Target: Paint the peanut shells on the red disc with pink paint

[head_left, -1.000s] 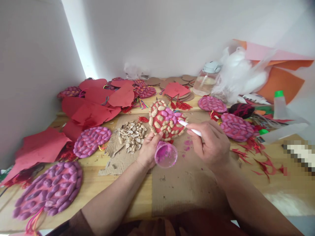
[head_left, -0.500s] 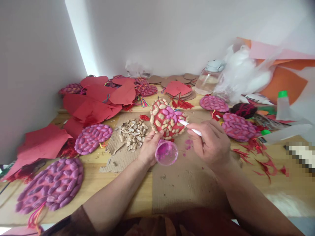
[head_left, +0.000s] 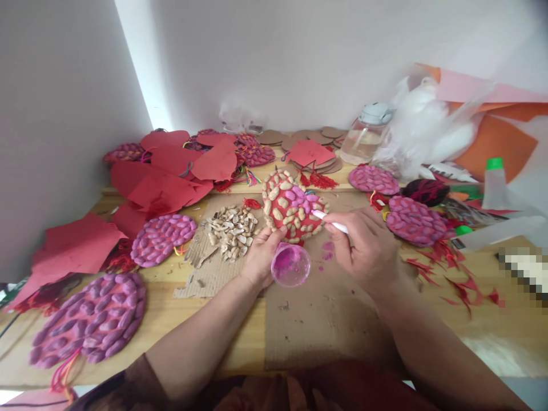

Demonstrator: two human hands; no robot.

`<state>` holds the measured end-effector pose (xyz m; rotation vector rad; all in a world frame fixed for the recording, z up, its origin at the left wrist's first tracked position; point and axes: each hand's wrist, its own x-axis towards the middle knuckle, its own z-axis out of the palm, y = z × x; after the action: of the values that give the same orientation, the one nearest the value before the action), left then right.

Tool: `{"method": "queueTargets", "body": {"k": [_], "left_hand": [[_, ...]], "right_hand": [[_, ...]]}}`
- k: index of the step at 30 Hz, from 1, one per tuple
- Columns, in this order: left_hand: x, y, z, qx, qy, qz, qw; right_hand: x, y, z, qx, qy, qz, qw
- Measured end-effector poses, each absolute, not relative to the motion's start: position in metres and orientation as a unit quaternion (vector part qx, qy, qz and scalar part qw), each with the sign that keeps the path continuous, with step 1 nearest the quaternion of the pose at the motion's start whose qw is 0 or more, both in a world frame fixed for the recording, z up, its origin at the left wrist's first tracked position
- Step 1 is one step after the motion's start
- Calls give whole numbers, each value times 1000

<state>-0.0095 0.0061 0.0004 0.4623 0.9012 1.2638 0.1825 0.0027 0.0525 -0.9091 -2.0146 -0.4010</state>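
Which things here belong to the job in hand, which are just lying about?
In use:
- red panel studded with tan and pink peanuts, in the left hand
- slim white pen-like tool, in the right hand
- clear plastic cup with magenta paint, at the left hand

Lying about, apparently:
- green-capped translucent bottle
- pale-lidded clear jar
- torn red scraps

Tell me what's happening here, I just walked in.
A person's right hand holds a slim white tool, its tip at or close to a peanut-studded red piece. The left hand grips that piece's near edge, beside a clear cup with pink stuff inside. Some peanuts are pink, most still tan. Purplish-pink nut-covered pieces lie on both sides.
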Motion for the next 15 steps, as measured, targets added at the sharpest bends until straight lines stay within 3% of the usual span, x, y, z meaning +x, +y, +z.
{"method": "queueTargets", "body": {"k": [15], "left_hand": [[-6, 6, -1, 220, 407, 570, 679]], "right_hand": [[183, 3, 53, -368, -793, -182, 451]]}}
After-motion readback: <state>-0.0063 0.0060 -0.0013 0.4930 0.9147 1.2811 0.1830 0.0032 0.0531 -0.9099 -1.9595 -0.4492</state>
